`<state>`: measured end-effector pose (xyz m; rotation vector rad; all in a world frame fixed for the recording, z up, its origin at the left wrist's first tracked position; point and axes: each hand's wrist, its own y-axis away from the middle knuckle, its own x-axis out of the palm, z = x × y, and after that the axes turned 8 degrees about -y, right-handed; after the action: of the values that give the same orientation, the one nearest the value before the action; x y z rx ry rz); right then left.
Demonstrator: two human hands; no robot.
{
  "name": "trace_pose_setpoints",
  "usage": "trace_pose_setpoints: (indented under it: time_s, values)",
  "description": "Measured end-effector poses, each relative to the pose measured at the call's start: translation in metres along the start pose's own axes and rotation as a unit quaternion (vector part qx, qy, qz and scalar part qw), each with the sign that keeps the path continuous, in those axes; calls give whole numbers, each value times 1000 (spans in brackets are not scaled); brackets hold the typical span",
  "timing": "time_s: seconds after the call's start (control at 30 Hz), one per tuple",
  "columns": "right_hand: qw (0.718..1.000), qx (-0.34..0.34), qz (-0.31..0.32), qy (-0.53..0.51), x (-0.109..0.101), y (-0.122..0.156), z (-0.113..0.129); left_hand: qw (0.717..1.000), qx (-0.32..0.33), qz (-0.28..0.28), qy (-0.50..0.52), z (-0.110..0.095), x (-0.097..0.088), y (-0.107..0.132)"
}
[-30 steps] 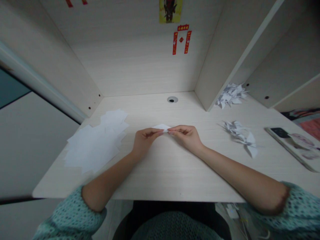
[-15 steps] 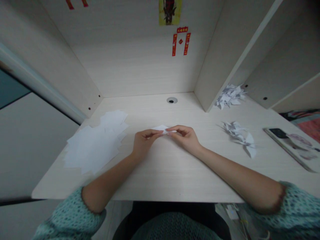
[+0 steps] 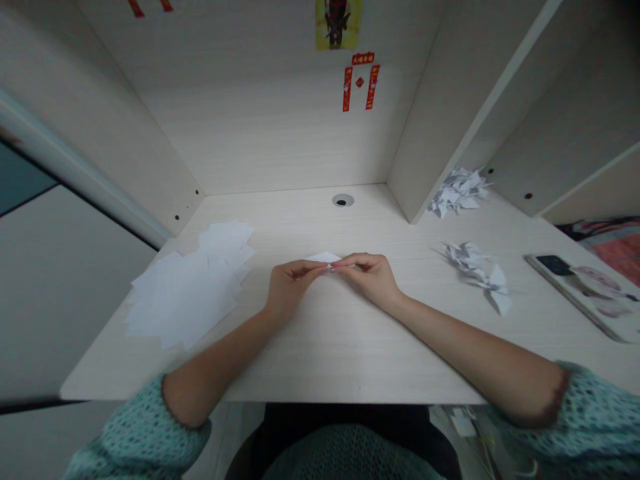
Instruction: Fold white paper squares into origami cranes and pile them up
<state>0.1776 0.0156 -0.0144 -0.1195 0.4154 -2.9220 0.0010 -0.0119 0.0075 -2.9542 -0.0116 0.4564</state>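
Observation:
Between my two hands, just above the middle of the desk, is a small white piece of paper [image 3: 323, 257]. My left hand [image 3: 290, 285] pinches its near edge with thumb and forefinger. From the other side my right hand [image 3: 371, 275] pinches the same edge, and the fingertips of both hands almost meet. A flat part of the paper shows beyond the fingers; the pinched part is mostly hidden. Left of my left hand lies a spread pile of white paper sheets [image 3: 190, 287]. To the right of my right hand is a small heap of folded paper pieces [image 3: 477, 270].
A larger heap of folded papers [image 3: 460, 191] sits behind the upright divider [image 3: 450, 127]. A phone [image 3: 585, 293] lies at the desk's right side. The desk [image 3: 310, 360] has a round cable hole [image 3: 343, 201] near the back panel, which bears red stickers [image 3: 361, 82].
My fingertips have drawn slightly closer together along the paper's near edge, and less of the pinched part shows. The whole view has shifted a little.

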Motion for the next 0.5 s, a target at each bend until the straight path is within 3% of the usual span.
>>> trace_pose_setpoints:
  time_s: [0.27, 0.5]
  values:
    - [998, 46, -26, -40, -3, -4, -1, 999, 1, -30, -15, 1, -4, -2]
    - [998, 36, -28, -34, -2, -3, 0, 1000, -14, -22, -14, 5, -4, -5]
